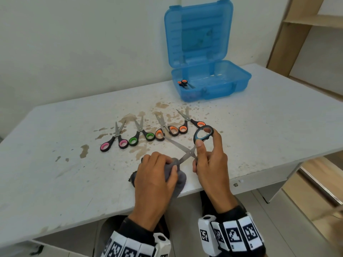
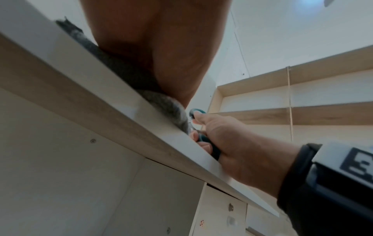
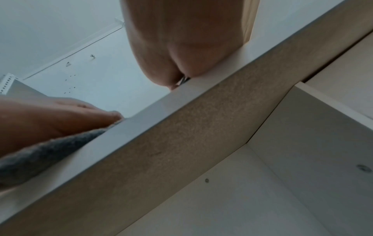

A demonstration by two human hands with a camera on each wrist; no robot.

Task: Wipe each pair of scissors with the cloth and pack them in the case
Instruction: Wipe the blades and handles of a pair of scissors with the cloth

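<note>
My right hand point(image 1: 206, 156) grips a blue-handled pair of scissors point(image 1: 187, 151) by its handles point(image 2: 201, 138), blades spread open above the table's front edge. My left hand point(image 1: 157, 169) holds a grey cloth point(image 1: 181, 179) bunched around the tip of one blade; the cloth point(image 3: 46, 151) hangs over the edge. Several other scissors lie in a row: pink-handled point(image 1: 116, 140), green-handled point(image 1: 142, 135) and two orange-handled point(image 1: 164, 129) point(image 1: 189, 123). The blue case point(image 1: 211, 86) stands open at the back with one orange-handled pair point(image 1: 184, 83) inside.
The white table point(image 1: 55, 145) is stained with brown patches around the row of scissors. A wall runs behind the table. Wooden shelving point(image 1: 306, 34) stands to the right. My wrists hang just past the table's front edge point(image 2: 181, 140).
</note>
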